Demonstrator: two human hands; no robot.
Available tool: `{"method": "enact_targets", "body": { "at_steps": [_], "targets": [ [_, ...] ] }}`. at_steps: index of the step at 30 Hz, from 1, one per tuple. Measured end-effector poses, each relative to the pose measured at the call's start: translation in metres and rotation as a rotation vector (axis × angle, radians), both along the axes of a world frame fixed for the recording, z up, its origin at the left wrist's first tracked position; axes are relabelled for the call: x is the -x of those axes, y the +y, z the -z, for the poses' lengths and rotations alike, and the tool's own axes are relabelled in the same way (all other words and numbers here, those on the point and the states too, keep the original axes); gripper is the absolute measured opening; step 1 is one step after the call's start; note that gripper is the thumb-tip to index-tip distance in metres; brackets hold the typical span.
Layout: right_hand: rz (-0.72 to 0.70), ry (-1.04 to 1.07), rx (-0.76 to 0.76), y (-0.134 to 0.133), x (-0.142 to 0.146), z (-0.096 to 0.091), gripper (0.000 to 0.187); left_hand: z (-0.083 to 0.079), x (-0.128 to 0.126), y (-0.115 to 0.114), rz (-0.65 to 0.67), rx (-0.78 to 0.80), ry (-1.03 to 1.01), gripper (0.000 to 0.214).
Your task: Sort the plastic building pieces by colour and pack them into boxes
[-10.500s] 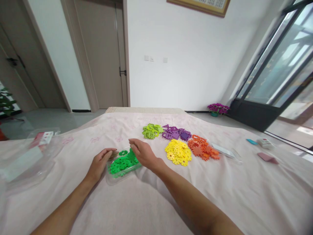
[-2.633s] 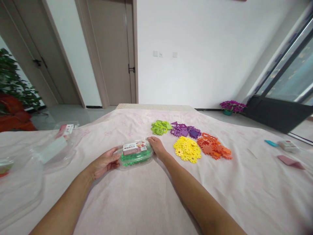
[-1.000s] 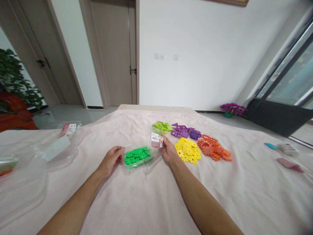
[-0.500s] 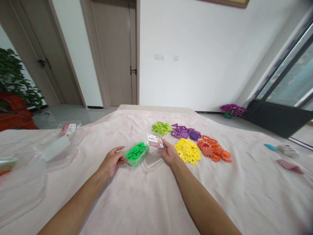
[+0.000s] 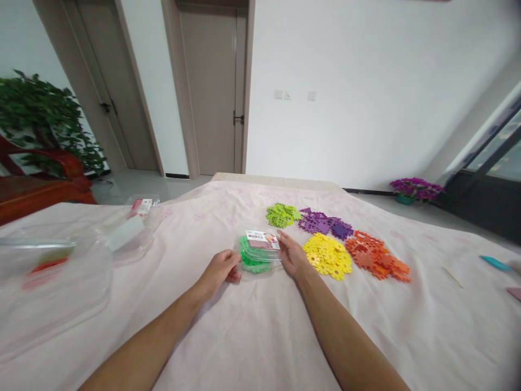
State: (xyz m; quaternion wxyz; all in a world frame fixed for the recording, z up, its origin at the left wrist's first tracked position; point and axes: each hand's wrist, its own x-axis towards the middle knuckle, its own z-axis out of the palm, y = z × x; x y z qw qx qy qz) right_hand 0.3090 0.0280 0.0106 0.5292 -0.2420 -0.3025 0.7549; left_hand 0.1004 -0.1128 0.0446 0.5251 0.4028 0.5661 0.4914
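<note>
A small clear plastic container (image 5: 273,266) of green snowflake-shaped plastic pieces (image 5: 246,259) sits on the cloth in front of me. Its clear lid (image 5: 249,249), with a white and red label, lies over the top; whether it is snapped down I cannot tell. On the left, my left hand (image 5: 222,271) is closed with curled fingers at the container's side. My right hand (image 5: 293,255) grips the lid's right edge. Just beyond that hand is a pile of yellow pieces (image 5: 328,256).
Behind and to the right lie piles of lime green (image 5: 281,215), purple (image 5: 321,222) and orange pieces (image 5: 377,255). On the left are a large clear plastic box (image 5: 77,293) and a smaller clear container (image 5: 138,239). A blue object (image 5: 495,263) lies at far right.
My right hand has brought the lid left, over the container of green pieces. The left hand stays at its side. The view has turned left.
</note>
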Motion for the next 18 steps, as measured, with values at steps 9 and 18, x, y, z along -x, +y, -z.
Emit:
{"method": "enact_targets", "body": {
  "at_steps": [9,18],
  "targets": [
    [0.051,-0.083,-0.007,0.003,0.002,0.003,0.036,-0.007,-0.001,-0.003,0.194,0.028,0.017,0.053],
    [0.078,-0.109,-0.051,0.001,0.006,0.004,0.033,-0.013,0.01,-0.01,0.212,-0.004,0.346,0.042]
  ]
}}
